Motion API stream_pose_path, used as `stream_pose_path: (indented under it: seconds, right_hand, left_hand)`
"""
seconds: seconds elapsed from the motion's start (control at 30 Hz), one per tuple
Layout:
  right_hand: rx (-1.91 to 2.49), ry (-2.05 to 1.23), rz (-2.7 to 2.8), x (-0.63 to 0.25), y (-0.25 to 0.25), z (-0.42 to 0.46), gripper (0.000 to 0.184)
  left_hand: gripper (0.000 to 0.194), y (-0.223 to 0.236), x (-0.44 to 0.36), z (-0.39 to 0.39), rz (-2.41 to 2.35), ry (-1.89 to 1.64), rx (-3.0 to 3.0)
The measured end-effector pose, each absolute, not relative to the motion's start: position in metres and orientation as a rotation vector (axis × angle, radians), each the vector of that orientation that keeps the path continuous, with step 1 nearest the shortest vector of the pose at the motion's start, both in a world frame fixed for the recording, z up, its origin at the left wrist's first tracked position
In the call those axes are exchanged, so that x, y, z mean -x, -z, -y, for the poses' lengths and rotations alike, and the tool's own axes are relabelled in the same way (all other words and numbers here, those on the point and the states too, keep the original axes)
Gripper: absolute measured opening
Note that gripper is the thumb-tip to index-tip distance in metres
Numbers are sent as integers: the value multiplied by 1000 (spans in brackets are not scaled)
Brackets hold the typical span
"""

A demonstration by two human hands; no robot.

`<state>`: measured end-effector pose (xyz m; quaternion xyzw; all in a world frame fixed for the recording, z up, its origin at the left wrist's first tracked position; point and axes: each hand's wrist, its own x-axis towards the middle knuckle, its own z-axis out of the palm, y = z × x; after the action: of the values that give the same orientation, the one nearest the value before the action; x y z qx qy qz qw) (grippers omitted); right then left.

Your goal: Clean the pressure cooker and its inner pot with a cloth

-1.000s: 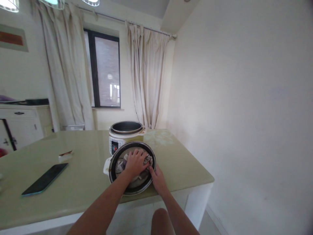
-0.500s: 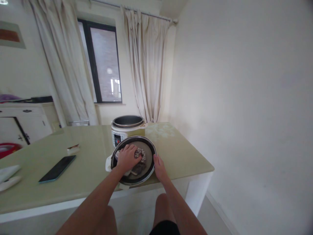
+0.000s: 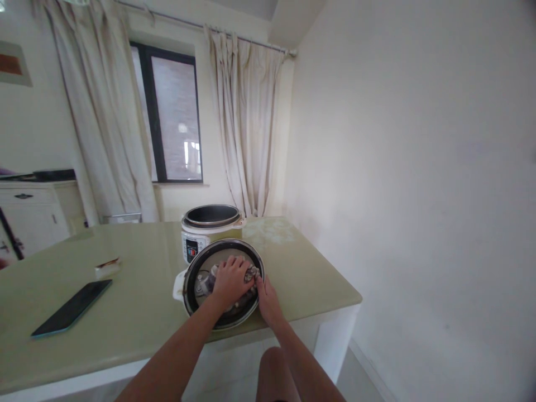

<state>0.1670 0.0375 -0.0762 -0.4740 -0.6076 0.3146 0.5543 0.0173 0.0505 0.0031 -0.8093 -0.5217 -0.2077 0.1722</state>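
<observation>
A round pressure cooker lid (image 3: 205, 258) is tilted up at the table's front edge, its metal inner side facing me. My left hand (image 3: 233, 281) presses a crumpled patterned cloth (image 3: 251, 273) against that inner side, fingers curled over it. At the lid's right rim, my right hand (image 3: 268, 298) grips the edge, thumb on the inner face. Behind the lid stands the electric pressure cooker (image 3: 195, 237), white with a control panel, its top uncovered and a dark pot inside. The lid hides part of its front.
On the pale green table (image 3: 142, 301) lie a dark phone (image 3: 73, 309) and a small white item (image 3: 107, 268) to the left. A white cabinet (image 3: 37, 206) stands at the far left. Curtains (image 3: 251, 128) hang by the window, and a wall rises on the right.
My left hand has slid the cloth rightward across the lid's inner side, toward the right rim. My right hand keeps its hold. The whole view has shifted slightly.
</observation>
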Motion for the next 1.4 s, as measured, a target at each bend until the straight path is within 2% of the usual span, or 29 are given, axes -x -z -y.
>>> stream_pose_path:
  seconds: [0.1, 0.27, 0.53, 0.97, 1.13, 1.4]
  right_hand:
    - [1096, -727, 1469, -167, 77, -37, 58]
    - [1164, -706, 1481, -165, 82, -37, 58]
    - [1163, -692, 1454, -161, 77, -34, 57]
    - [1192, -679, 1399, -167, 83, -42, 61]
    - [1185, -725, 1393, -170, 84, -44, 65]
    - [1219, -699, 1377, -169, 84, -43, 59]
  left_hand:
    - [28, -10, -11, -68, 1542, 630, 2188]
    - [32, -18, 21, -82, 1578, 642, 2131]
    - [35, -5, 60, -52, 1507, 599, 2295]
    - [24, 12, 16, -15, 1440, 637, 2414]
    - [26, 14, 15, -18, 1422, 677, 2421]
    - [29, 15, 17, -16, 1434, 686, 2419]
